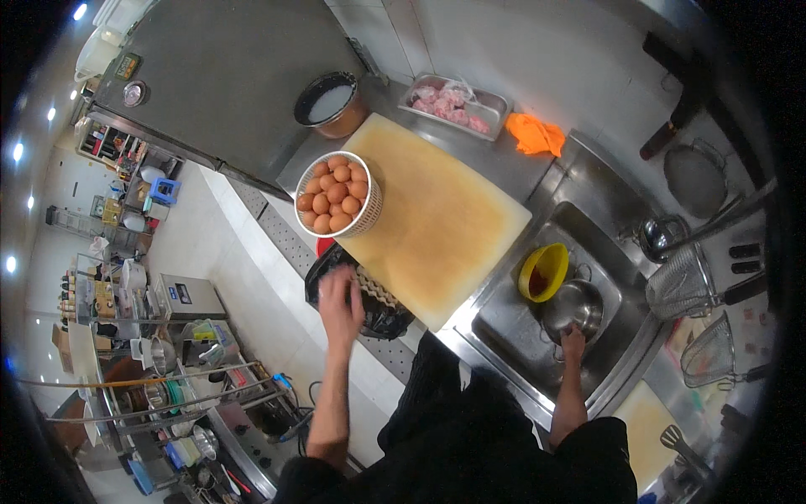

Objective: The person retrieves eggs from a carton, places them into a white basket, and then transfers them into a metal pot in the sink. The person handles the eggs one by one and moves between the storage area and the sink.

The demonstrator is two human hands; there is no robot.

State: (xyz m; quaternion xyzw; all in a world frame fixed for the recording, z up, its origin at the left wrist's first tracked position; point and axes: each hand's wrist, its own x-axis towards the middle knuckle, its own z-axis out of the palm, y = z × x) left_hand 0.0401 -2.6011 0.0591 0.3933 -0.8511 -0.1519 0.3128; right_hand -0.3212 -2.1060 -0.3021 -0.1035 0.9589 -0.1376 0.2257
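My left hand (pixel 339 304) is over a black bin bag (pixel 388 324), fingers stretched out and loosely curved, with nothing visible in them. Right beside its thumb, a grey egg tray (pixel 377 290) sticks out of the bag. My right hand (pixel 573 341) reaches into the steel sink (pixel 514 329) and is closed on the near edge of a round metal pot (pixel 574 304). A yellow bowl (pixel 550 267) with some dark reddish liquid leans next to the pot. The fingertips of my right hand are partly hidden.
A white basket (pixel 367 217) of brown eggs (pixel 337 193) stands on the cutting board (pixel 437 223). Behind are a bucket (pixel 340 124), a steel tray (pixel 495 107) with pink meat and an orange cloth (pixel 535 134). Strainers (pixel 682 281) hang at right.
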